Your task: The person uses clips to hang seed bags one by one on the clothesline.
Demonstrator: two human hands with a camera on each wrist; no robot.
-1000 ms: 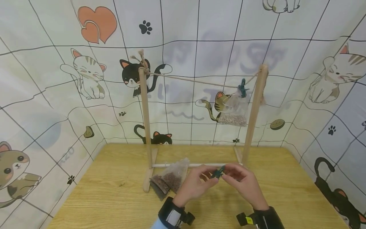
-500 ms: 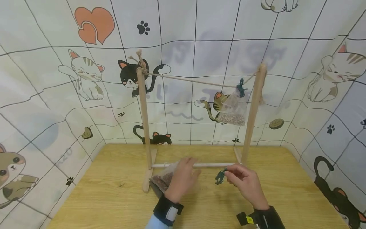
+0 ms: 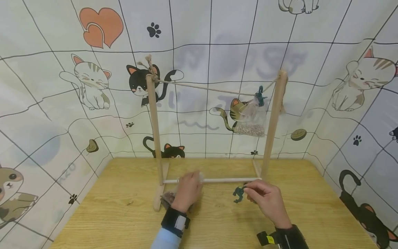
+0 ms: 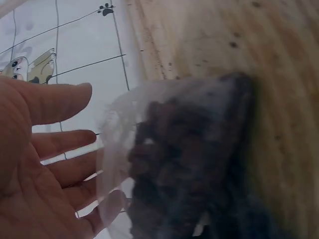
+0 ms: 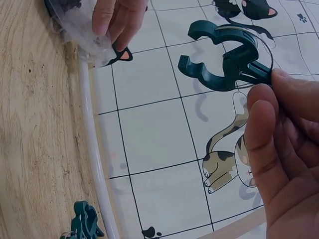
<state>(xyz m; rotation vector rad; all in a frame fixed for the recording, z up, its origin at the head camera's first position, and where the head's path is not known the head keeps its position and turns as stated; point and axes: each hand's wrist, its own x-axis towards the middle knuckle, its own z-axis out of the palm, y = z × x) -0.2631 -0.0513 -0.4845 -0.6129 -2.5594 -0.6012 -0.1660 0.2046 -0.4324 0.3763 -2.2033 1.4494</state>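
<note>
My right hand [image 3: 268, 200] pinches the handle end of a dark green plastic clip [image 5: 234, 59] between thumb and fingers. The clip's jaws are spread apart and hold nothing. At the left, my left hand [image 3: 188, 190] is over a clear plastic bag [image 4: 174, 149] of dark reddish-brown pieces. In the left wrist view its thumb stands away from its fingers, which reach behind the bag's clear top edge; no firm grip shows. In the head view the hand hides most of the bags lying there. A second green clip [image 5: 84, 221] lies on the table.
A wooden frame with a left post [image 3: 154, 131] and right post [image 3: 273, 128] carries a sagging rope [image 3: 202, 88]. A green clip [image 3: 260, 97] holds a clear bag of pale bits [image 3: 248, 129] on it. A white rod [image 3: 230, 180] joins the feet.
My left hand has left the clip and moved left to the bags, reaching over them. My right hand keeps the clip, whose jaws now stand wider apart.
</note>
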